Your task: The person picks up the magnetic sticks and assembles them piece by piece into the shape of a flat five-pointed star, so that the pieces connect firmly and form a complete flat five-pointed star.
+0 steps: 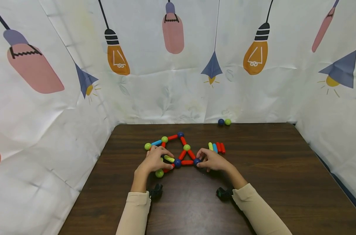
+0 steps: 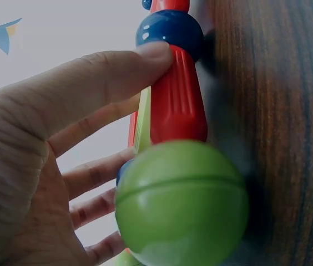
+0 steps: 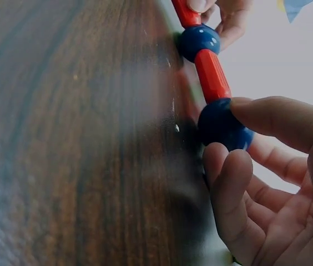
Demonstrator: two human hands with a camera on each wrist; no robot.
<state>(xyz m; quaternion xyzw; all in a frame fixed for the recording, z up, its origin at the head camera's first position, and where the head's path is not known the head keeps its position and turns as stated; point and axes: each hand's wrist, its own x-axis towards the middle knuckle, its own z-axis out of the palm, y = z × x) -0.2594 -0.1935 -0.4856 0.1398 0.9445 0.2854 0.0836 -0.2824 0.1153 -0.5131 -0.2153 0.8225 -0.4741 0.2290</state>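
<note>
A flat frame of magnetic rods and balls lies on the table, with red rods (image 1: 187, 162), a blue rod (image 1: 156, 142), green balls (image 1: 187, 147) and blue balls (image 1: 177, 163). My left hand (image 1: 155, 160) grips its near left part. In the left wrist view the thumb lies on a red rod (image 2: 178, 100) beside a blue ball (image 2: 170, 33); a green ball (image 2: 181, 205) hides some fingertips. With thumb and fingers, my right hand (image 1: 214, 160) pinches the blue ball (image 3: 223, 124) at the frame's right corner, joined to a red rod (image 3: 212, 75).
Just beyond the right hand, loose rods lie side by side: a yellow-green one (image 1: 210, 146), a blue one (image 1: 215, 148) and red ones (image 1: 220, 148). A loose blue ball (image 1: 221, 122) and green ball (image 1: 228, 122) sit at the table's (image 1: 269, 169) far edge, before a printed cloth (image 1: 178, 88).
</note>
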